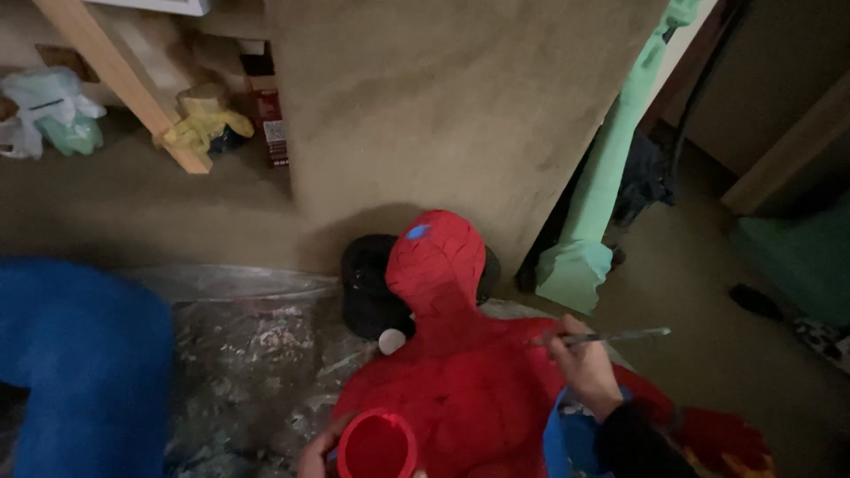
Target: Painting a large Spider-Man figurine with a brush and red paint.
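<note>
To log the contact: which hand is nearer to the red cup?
Left. The left hand holds the red cup at its side; the right hand is apart, up right, holding a brush.

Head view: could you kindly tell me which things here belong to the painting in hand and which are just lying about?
In use:
red figure
paintbrush in the right hand
red paint cup in the left hand

Lying about:
yellow cloth
plastic bags
green post
black tyre
</note>
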